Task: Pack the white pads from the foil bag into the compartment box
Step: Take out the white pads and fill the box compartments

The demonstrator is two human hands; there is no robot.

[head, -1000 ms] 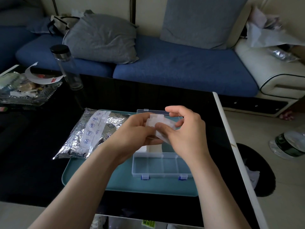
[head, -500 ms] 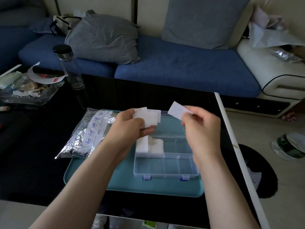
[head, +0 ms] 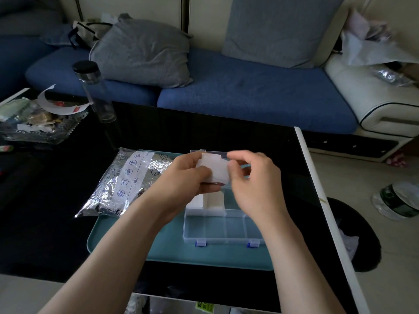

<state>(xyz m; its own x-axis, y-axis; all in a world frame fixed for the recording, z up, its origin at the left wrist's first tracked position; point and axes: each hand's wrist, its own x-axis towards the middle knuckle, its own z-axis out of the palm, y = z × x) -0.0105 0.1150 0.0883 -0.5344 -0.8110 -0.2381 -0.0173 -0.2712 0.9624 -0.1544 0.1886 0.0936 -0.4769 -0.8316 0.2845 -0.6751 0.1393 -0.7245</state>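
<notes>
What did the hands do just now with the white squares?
The right hand swung back left to the stack of pads that the left hand holds; it is blurred, so its grip is unclear. The single pad it held apart is out of sight. The compartment box, its two pads and the foil bag stayed put.

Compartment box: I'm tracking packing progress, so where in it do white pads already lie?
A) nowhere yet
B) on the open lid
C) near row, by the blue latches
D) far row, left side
D: white pads lie in far-row cells at the left of the compartment box, below the left hand gripping a stack of pads; the near row by the blue latches shows bare plastic.
</notes>
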